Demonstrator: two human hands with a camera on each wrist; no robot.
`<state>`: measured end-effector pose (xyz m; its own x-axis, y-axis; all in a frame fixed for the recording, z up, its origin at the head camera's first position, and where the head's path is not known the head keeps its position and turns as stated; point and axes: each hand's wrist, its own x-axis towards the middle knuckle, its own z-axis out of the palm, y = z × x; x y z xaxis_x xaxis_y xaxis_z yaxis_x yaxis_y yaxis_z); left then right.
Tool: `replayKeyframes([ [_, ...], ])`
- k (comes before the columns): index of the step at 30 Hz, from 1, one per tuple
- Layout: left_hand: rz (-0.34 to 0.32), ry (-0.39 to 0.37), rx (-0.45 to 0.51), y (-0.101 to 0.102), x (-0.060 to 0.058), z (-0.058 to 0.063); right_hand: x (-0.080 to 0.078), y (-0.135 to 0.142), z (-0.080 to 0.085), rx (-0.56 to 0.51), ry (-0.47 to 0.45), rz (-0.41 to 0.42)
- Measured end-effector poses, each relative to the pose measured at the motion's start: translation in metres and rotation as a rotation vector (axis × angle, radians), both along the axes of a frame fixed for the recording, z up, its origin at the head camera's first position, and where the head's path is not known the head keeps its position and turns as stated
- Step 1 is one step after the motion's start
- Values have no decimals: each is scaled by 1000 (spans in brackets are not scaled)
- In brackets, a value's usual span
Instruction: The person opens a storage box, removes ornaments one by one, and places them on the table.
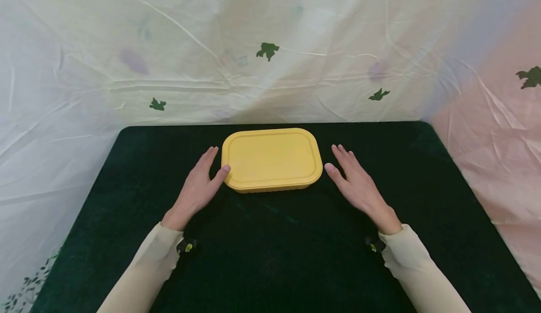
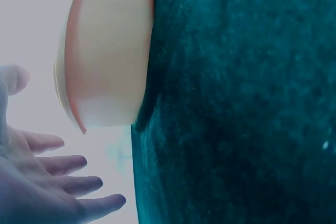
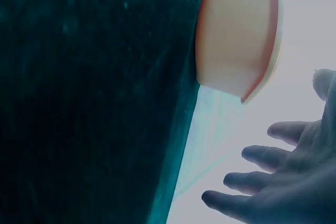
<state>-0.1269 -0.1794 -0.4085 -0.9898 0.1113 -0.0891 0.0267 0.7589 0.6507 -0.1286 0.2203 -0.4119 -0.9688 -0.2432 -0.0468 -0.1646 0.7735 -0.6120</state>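
Note:
A yellow lidded box [image 1: 272, 159], rectangular with rounded corners, stands on the dark green table, its lid on top. My left hand [image 1: 197, 185] is at the box's left side with straight, spread fingers; in the head view its thumb overlaps the near left corner of the lid. On the right side, my right hand [image 1: 357, 184] is held a little apart from the box, fingers straight and palm facing it. Both wrist views show the box's side wall [image 2: 110, 51] and the spread fingers of the left hand [image 2: 47, 182] and right hand [image 3: 283, 171], with nothing held.
The dark green cloth-covered table [image 1: 270, 256] extends around the box, its far edge just behind it. A pale curtain [image 1: 321, 31] with green leaf shapes hangs behind and along both sides. Each wrist wears a small dark device below the sleeve cuff.

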Motion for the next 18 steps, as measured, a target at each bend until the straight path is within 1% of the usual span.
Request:
replayKeyframes([
  [5,17,-3,55,-2,-1,-2,-1,-6,-2,-46,-21,-16],
  [12,43,35,180,-2,-5,-5,-5,-11,-5,-108,-33,-45],
  [18,83,38,200,-2,-7,-6,-7,-15,-8,-150,-32,-53],
])
